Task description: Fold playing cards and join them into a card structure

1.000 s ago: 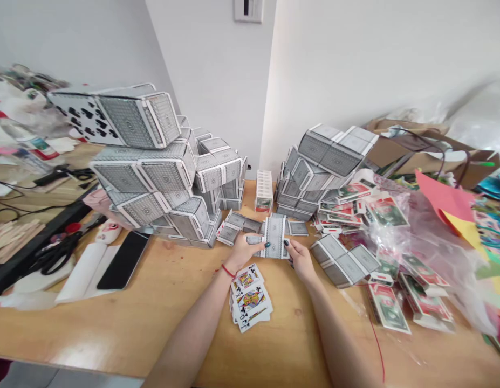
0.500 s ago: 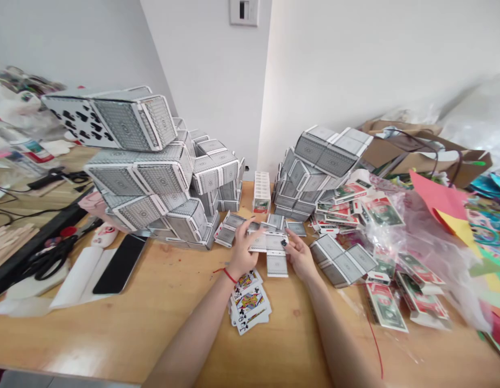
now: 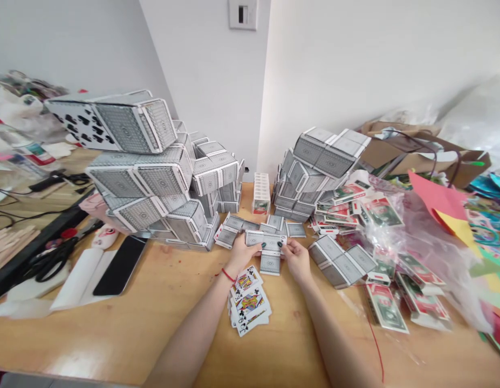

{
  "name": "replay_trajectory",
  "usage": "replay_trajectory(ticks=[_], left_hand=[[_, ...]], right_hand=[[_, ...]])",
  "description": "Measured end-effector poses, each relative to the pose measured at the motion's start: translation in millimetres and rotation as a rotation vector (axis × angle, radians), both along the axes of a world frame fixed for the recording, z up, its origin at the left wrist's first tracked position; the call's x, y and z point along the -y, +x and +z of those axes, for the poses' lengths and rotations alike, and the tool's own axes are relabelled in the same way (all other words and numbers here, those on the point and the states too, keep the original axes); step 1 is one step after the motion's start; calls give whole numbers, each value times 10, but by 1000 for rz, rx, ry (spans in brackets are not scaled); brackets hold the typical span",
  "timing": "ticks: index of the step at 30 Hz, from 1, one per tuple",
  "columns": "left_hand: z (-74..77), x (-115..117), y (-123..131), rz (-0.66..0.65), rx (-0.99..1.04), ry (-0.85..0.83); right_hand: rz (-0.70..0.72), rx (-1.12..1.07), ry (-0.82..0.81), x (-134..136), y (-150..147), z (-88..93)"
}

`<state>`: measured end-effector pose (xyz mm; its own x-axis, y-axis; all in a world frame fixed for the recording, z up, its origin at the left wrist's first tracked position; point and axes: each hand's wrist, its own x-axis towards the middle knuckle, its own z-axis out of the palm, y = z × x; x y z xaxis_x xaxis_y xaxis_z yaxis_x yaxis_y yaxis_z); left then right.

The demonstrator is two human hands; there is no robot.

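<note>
Several joined playing cards (image 3: 269, 264), patterned grey backs showing, form a T-like piece in front of me. My left hand (image 3: 242, 253) is closed on its left end, with the thumb on top. At the right end my right hand (image 3: 297, 260) pinches the piece, its dark-nailed thumb beside a card corner marked 6. Below my left wrist lies a fanned pile of face-up playing cards (image 3: 250, 303). Just beyond the piece, more folded grey-backed cards (image 3: 230, 229) rest on the table.
Stacked blocks of folded cards (image 3: 144, 178) rise at left, and another stack (image 3: 314, 167) at right. Between them stands a row of card boxes (image 3: 261, 193). A two-part card block (image 3: 342, 261), opened card boxes (image 3: 385, 307), a phone (image 3: 120, 265) and scissors (image 3: 57, 253) lie around.
My left hand has shifted from over the cards to their left end. The joined piece has moved slightly left, and my right thumb now lies on its right end.
</note>
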<state>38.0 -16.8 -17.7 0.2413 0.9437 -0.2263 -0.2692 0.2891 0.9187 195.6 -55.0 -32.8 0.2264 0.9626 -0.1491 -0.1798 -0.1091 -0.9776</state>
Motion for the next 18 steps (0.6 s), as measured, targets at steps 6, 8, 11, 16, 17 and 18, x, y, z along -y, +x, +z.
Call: replay_trajectory(ticks=[6,8,11,16,17,18], left_hand=[[-12,-15,45,96,-119,-14],[24,-11,42,112,-59,-36],[78,-8,12,102,57,-52],[107,-15,-35,73,147,-71],[106,-15,-36,65,139,-76],[105,-14,-35,56,127,-80]], right_hand=[[-114,300,35,28,-40,-55],[-56,118,30,25,-29,-17],[149,-272,4,21,9,80],[332,-492,-61,29,46,165],[334,-499,-61,32,43,167],[335,-499,-62,35,35,169]])
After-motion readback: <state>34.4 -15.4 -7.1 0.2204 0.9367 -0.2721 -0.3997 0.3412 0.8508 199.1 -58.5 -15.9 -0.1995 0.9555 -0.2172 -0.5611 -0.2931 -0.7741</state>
